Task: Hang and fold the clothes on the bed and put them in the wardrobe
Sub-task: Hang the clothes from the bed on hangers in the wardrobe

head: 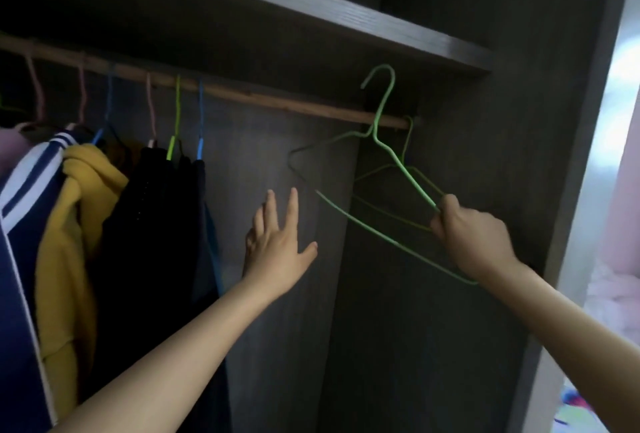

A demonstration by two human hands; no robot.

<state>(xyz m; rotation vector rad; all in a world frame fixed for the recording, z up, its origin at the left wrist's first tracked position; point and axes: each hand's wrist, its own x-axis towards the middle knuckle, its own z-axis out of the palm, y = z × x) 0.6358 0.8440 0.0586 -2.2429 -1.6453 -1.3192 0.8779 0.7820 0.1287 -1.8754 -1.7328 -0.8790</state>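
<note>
I face the open dark wardrobe. My right hand pinches the right shoulder of an empty light-green wire hanger, held off the wooden rail with its hook above the rail. Behind it a second, darker green hanger hangs on the rail's right end. My left hand is spread open, fingers apart, reaching toward the green hanger's left end without touching it. Hung clothes fill the rail's left part: a yellow hoodie, black garments and a navy jacket with white stripes.
A dark shelf runs right above the rail. The wardrobe's side panel stands at the right, with a bright pink room beyond it. The rail between the black garments and the green hangers carries nothing.
</note>
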